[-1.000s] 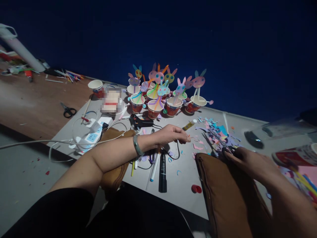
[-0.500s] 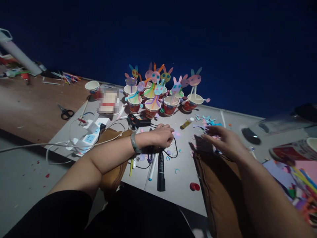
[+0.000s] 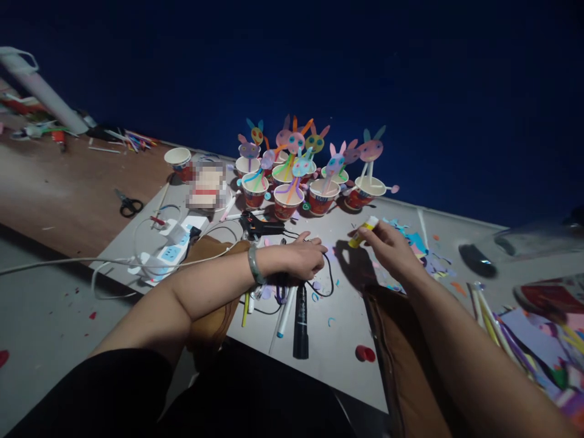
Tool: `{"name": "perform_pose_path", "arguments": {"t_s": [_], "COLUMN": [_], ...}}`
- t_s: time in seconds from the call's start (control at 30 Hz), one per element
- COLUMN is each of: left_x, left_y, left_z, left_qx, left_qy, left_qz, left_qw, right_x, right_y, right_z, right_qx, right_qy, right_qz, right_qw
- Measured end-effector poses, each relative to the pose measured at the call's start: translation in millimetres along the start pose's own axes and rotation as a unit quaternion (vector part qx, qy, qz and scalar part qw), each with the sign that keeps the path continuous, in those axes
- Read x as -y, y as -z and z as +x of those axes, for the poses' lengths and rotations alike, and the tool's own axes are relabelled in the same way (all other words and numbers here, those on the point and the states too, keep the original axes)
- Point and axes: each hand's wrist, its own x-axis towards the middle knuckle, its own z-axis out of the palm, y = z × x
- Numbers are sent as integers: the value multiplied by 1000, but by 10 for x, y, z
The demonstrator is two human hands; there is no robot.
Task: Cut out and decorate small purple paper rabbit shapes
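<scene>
My right hand grips a yellow-and-white glue stick between thumb and fingers, tilted and close over the table. My left hand rests over the table's middle with its fingers curled; whatever lies under them is hidden. Beside that hand runs a thin black cable. Just below it lie a thick black marker and a white pen with a blue tip. A black glue gun is above the left wrist. Small paper scraps are scattered around.
Several paper cups with straw-and-paper rabbit figures stand at the back. A power strip with cords and scissors lie left. To the right are a computer mouse, blue scraps and coloured paper. A red cap sits near the front.
My right hand has moved left and picked up the glue stick, which was lying on the table. My left hand stays nearly in place, and the view has shifted slightly.
</scene>
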Motion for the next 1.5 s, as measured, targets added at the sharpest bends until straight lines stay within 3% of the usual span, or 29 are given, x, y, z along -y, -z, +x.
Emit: {"name": "perform_pose_path", "arguments": {"t_s": [0.13, 0.27, 0.37, 0.47, 0.67, 0.9, 1.0, 1.13, 1.27, 1.5], "left_x": [-34, -71, -94, -129, -193, -164, -146, -135, -129, -129], "left_y": [40, 75, 80, 78, 69, 26, 22, 16, 19, 64], "left_z": [-34, -75, -94, -109, -112, -40, -32, -37, -31, -30], "left_qx": [5, 1, 4, 14, 1, 17, 18, 19, 8, 16], "left_qy": [-5, -10, -13, -7, 3, 14, 14, 13, 12, 12], "left_qz": [6, 7, 18, 42, 53, 82, 84, 75, 59, 48], "left_qw": [1000, 1000, 1000, 999, 999, 996, 996, 997, 998, 999], "right_x": [210, 262, 203, 111, 45, 169, 138, 53, 54, 144], "right_y": [13, 10, 26, 33, -23, -7, 23, 41, 17, -56], "right_z": [-248, -384, -413, -430, -473, -450, -423, -376, -364, -390], "right_qx": [112, 200, 228, 218, 183, 201, 152, 66, 58, 32], "right_qy": [59, 163, 213, 228, 219, 176, 146, 178, 178, 97], "right_qz": [-138, -291, -347, -371, -382, -318, -286, -273, -275, -180], "right_qw": [982, 921, 884, 873, 879, 910, 935, 943, 943, 978]}}
